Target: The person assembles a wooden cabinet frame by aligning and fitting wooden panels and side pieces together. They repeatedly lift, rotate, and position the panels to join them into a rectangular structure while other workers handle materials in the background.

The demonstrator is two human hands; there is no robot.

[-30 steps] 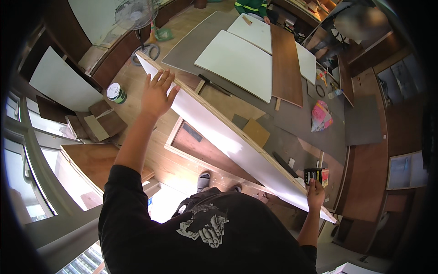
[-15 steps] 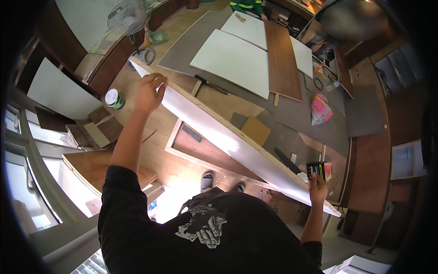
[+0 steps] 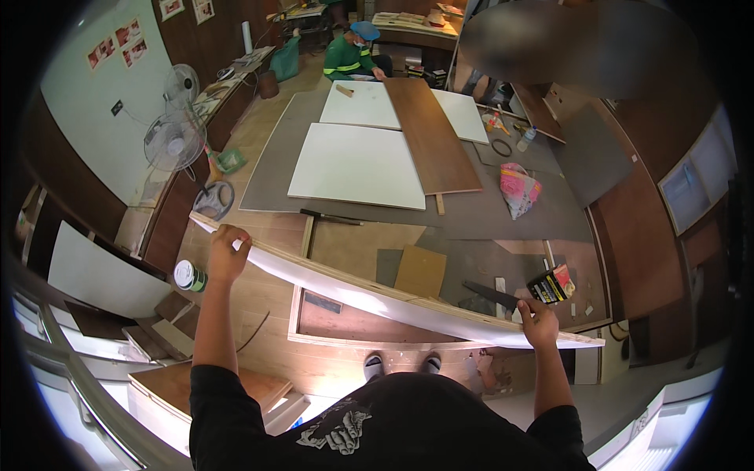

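A long panel (image 3: 369, 304) with a white face and bare wooden edges stretches across in front of my body, tipped up on edge. My left hand (image 3: 228, 253) is closed over its upper edge near the left end. Near the right end, my right hand (image 3: 539, 322) grips the same edge. Below and behind the panel lies a shallow wooden frame (image 3: 295, 320), partly covered by it. Just beyond my right hand are a dark blade-shaped tool (image 3: 491, 293) and a black box (image 3: 548, 286) with a red side.
White boards (image 3: 357, 166) and a long brown board (image 3: 432, 133) rest on grey sheets ahead. Beyond them crouches a person (image 3: 351, 56) in green. A paint can (image 3: 190, 276) stands left, near a fan (image 3: 174, 143). A pink-and-white bag (image 3: 518, 191) lies right.
The panel has swung closer to level across my view, its left end nearer me. Both hands keep their hold. My view has tilted up, showing more of the far room.
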